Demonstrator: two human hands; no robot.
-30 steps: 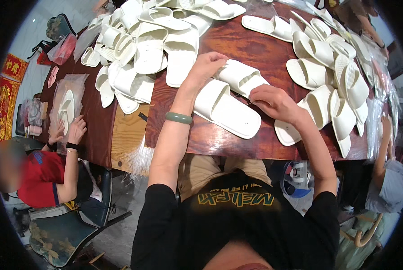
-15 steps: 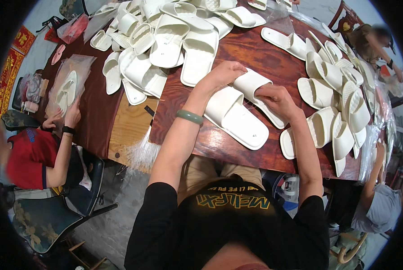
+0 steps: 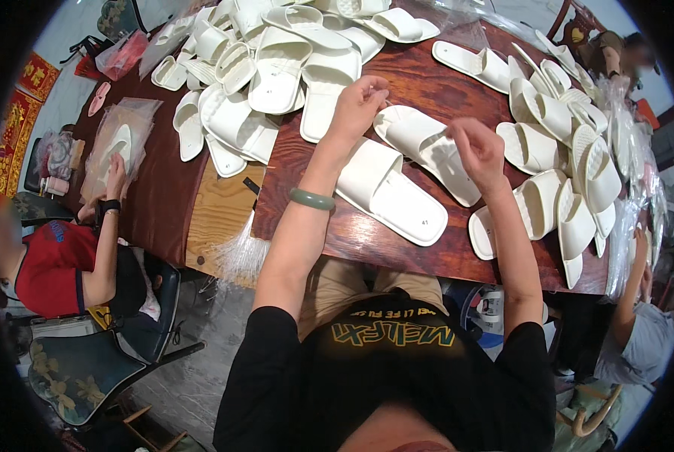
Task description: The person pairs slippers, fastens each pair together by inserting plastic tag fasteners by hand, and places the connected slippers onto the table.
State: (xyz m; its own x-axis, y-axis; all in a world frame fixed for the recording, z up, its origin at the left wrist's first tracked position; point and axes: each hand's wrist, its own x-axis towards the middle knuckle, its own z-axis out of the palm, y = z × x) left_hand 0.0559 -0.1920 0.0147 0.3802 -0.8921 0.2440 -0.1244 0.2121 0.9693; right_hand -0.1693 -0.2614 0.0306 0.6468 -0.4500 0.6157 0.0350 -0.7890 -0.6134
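Note:
Two white slippers lie side by side before me on the reddish wooden table: a near slipper [image 3: 420,213] and a far slipper [image 3: 414,135]. My left hand [image 3: 358,107] is raised past the far slipper's heel-away end, its fingers bent together. Over the far slipper's other end hovers my right hand [image 3: 478,153], fingers curled in and slightly blurred. Whether either hand pinches something thin, such as a clear strand, I cannot make out. A bundle of thin clear plastic strands [image 3: 240,255] hangs at the table's edge, left of my forearm.
A large pile of white slippers [image 3: 280,71] covers the far left. More slippers [image 3: 552,151] are heaped at the right, beside clear plastic bags [image 3: 623,241]. At the left a person in red [image 3: 60,267] handles a bagged slipper [image 3: 120,147]. Other people sit at the right.
My right hand has come out from the far slipper's strap and risen. My left hand has moved off the strap, slightly away from me. The far slipper has shifted a little to the left.

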